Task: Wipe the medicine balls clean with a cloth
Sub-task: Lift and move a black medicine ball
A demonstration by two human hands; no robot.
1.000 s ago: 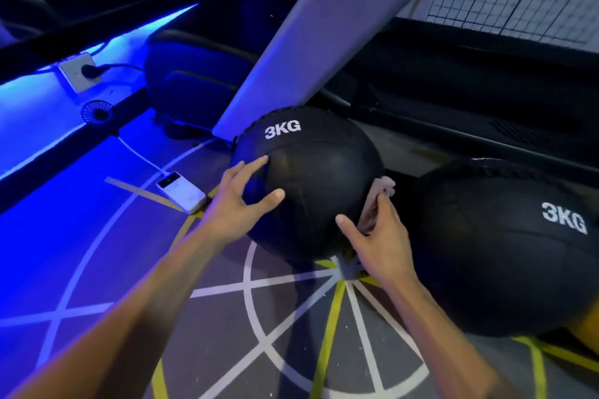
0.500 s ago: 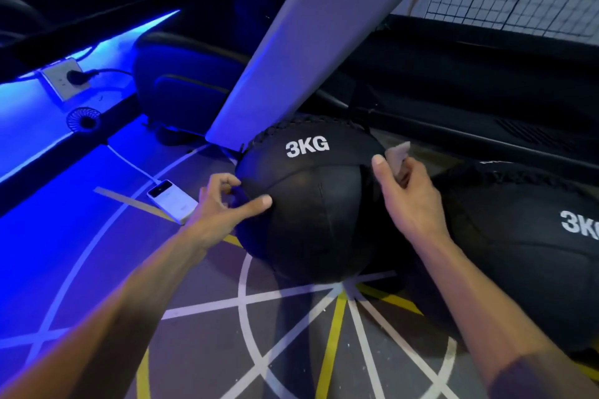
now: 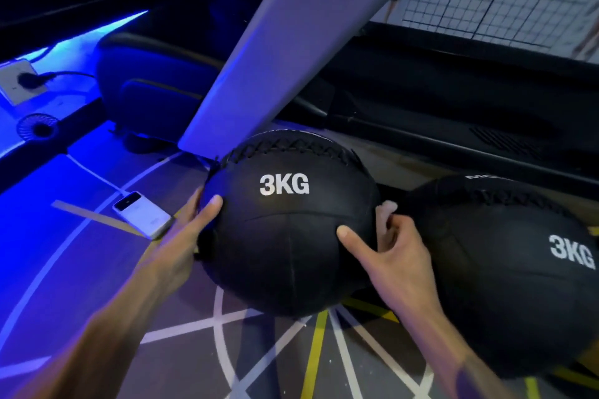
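Black ball (image 3: 291,236) marked 3KG: on the lined floor (image 3: 181,317), at the foot of a slanted grey beam (image 3: 291,42). Left hand (image 3: 191,233) pressed to its left side, thumb and fingers spread, not curled. Right hand (image 3: 393,256) at its right side, thumb on the ball, fingers pinching a pale cloth (image 3: 385,209). Second ball (image 3: 505,269) just beside, right. White phone (image 3: 142,214) on floor, left.

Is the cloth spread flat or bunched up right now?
Bunched. Only a small pale wad of the cloth shows, gripped in the right hand against the side of the left medicine ball.
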